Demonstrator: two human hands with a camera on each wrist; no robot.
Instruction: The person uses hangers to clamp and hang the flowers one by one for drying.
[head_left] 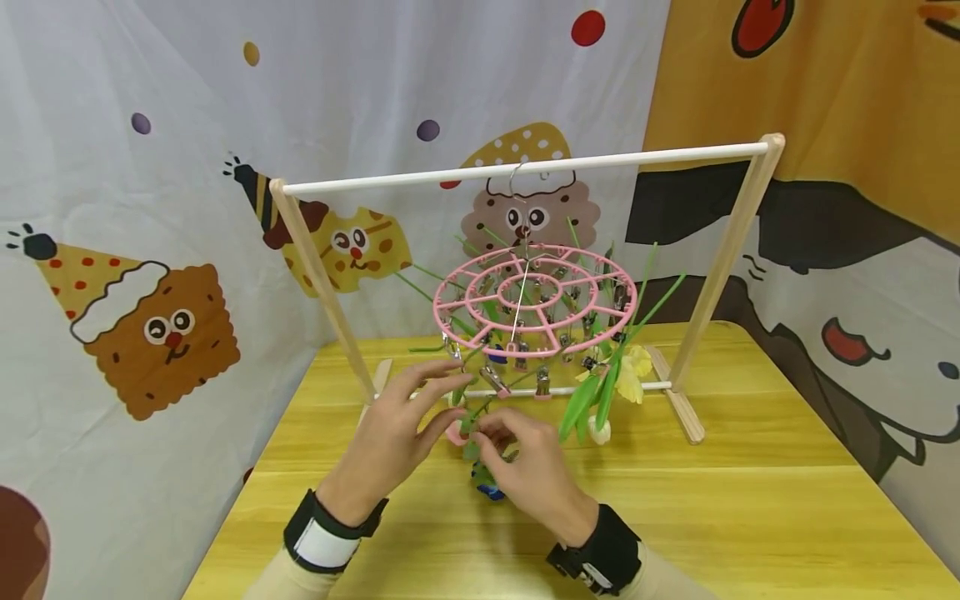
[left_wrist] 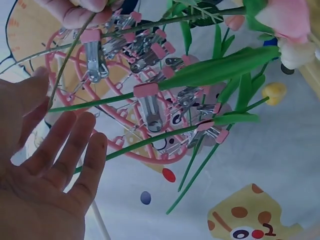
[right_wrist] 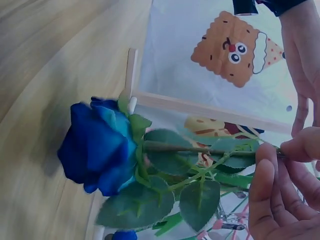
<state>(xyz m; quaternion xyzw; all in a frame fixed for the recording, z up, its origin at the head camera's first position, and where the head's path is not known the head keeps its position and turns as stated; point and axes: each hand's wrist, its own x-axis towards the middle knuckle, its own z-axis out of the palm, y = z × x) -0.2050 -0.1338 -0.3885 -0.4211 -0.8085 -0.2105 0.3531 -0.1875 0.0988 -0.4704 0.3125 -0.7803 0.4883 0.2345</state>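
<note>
My right hand (head_left: 536, 462) pinches the stem of a blue rose (right_wrist: 95, 147) between thumb and fingertips. The rose hangs head down with its green leaves (right_wrist: 200, 205) around the stem. My left hand (head_left: 390, 425) is raised just left of it, fingers mostly straight; in the left wrist view a thin stem (left_wrist: 72, 60) runs down between its thumb and fingers. Right behind both hands is a round pink clip hanger (head_left: 634, 293) with many metal clips (head_left: 542, 382), their tips pink. Several artificial flowers hang from it, including a yellow one (head_left: 633, 375) and a white tulip (head_left: 598, 429).
The hanger's hook sits over a white bar (head_left: 420, 177) of a frame with wooden posts (head_left: 318, 267) and feet on the wood-grain table (head_left: 787, 500). A cartoon-printed cloth (head_left: 345, 100) stands close behind and at the sides. Green stems stick out past the ring.
</note>
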